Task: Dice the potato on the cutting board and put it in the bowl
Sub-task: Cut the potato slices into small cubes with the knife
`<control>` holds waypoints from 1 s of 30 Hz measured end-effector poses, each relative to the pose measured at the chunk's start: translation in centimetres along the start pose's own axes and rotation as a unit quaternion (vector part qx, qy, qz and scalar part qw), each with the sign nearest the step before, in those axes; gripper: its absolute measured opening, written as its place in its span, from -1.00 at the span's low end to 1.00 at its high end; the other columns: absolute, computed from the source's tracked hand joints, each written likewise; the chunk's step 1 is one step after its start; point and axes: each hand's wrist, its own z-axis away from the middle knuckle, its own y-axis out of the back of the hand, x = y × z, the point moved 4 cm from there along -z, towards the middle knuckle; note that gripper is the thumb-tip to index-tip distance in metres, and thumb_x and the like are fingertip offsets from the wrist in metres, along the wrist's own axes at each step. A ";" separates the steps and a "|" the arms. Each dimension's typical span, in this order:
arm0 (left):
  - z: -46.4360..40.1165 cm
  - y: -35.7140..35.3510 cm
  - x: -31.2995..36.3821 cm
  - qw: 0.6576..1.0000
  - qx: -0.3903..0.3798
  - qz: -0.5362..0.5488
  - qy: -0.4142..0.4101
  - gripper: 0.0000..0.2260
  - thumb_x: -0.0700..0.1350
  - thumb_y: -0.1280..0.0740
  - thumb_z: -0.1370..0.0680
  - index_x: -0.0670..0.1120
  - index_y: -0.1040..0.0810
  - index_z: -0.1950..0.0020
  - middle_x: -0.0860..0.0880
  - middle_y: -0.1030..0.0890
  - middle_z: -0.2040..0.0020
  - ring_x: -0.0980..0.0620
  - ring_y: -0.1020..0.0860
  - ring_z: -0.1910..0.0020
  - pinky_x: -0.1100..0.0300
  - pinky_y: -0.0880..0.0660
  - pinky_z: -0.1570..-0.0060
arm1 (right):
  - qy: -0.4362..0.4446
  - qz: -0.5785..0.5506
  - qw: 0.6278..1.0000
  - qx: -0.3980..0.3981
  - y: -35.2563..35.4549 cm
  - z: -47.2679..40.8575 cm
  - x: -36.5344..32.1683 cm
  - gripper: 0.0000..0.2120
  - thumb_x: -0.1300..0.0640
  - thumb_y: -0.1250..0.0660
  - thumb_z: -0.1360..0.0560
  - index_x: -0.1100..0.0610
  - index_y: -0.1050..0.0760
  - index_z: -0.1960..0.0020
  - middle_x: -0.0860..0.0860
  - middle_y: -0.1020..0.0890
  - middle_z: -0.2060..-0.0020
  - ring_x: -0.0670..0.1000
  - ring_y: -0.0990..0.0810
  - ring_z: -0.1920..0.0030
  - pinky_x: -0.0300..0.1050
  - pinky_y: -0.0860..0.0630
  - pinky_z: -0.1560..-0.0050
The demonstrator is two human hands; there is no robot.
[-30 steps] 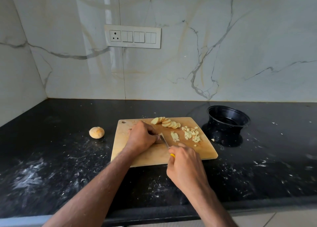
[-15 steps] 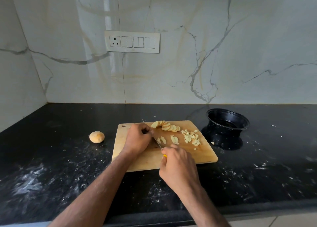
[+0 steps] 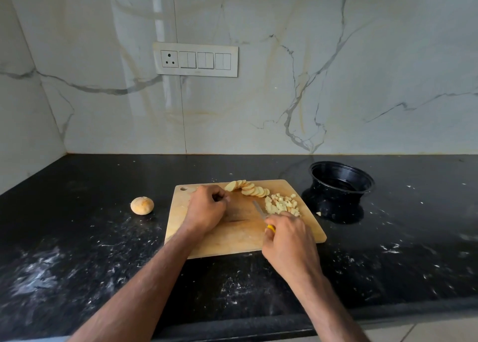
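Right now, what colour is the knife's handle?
Yellow. The knife handle shows where it peeks out of the right hand, in the head view.

Both forearms reach forward, converging slightly. The left hand (image 3: pixel 207 208) lies knuckles up with fingers curled under. To its right and nearer the body, the right hand (image 3: pixel 288 235) grips a knife (image 3: pixel 259 209).

Soft, even daylight, moderately bright; pale window glare streaks the marble wall (image 3: pixel 144 88) upper left. Faint shadows under hands. Wide-angle bending at edges, focus sharp centrally.
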 end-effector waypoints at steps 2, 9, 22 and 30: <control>0.1 0.1 0.0 1.000 0.006 0.010 0.001 -0.80 -0.21 -0.43 -0.53 0.03 -0.66 0.26 0.22 -0.65 0.29 0.27 -0.58 0.27 0.43 -0.41 0.37 | -0.018 0.007 1.000 0.006 0.2 0.1 0.3 -0.71 0.16 -0.38 -0.53 0.03 -0.64 -0.24 -0.08 -0.68 -0.05 -0.09 -0.66 0.05 -0.25 -0.58 0.02; -0.2 0.0 0.0 1.000 0.002 0.011 -0.001 -0.82 -0.20 -0.44 -0.54 0.04 -0.69 0.22 0.15 -0.69 0.22 0.20 -0.63 0.19 0.24 -0.58 0.17 | 0.005 -0.008 1.000 -0.002 0.7 0.7 0.9 -0.76 0.11 -0.42 -0.51 0.00 -0.67 -0.16 -0.16 -0.69 -0.05 -0.14 -0.66 0.03 -0.25 -0.61 -0.03; -1.6 2.3 -0.9 0.978 0.075 -0.193 0.005 -0.78 -0.19 -0.35 -0.56 0.11 -0.67 -0.05 0.08 -0.60 -0.03 0.05 -0.50 -0.05 0.09 -0.28 -0.07 | 0.008 -0.012 0.999 0.037 0.6 -2.6 -0.6 -0.74 0.13 -0.39 -0.51 0.02 -0.67 -0.18 -0.07 -0.70 -0.03 -0.03 -0.67 0.06 -0.17 -0.62 0.05; -2.9 1.5 -2.3 0.967 -0.011 -0.256 -0.011 -0.75 -0.09 -0.31 -0.61 0.11 -0.65 -0.25 0.09 -0.54 -0.31 0.00 -0.41 -0.30 -0.12 -0.24 -0.27 | 0.035 -0.036 0.999 0.018 -1.6 -2.5 -1.6 -0.72 0.10 -0.37 -0.52 0.02 -0.65 -0.21 -0.07 -0.69 -0.04 -0.06 -0.66 0.09 -0.13 -0.64 0.05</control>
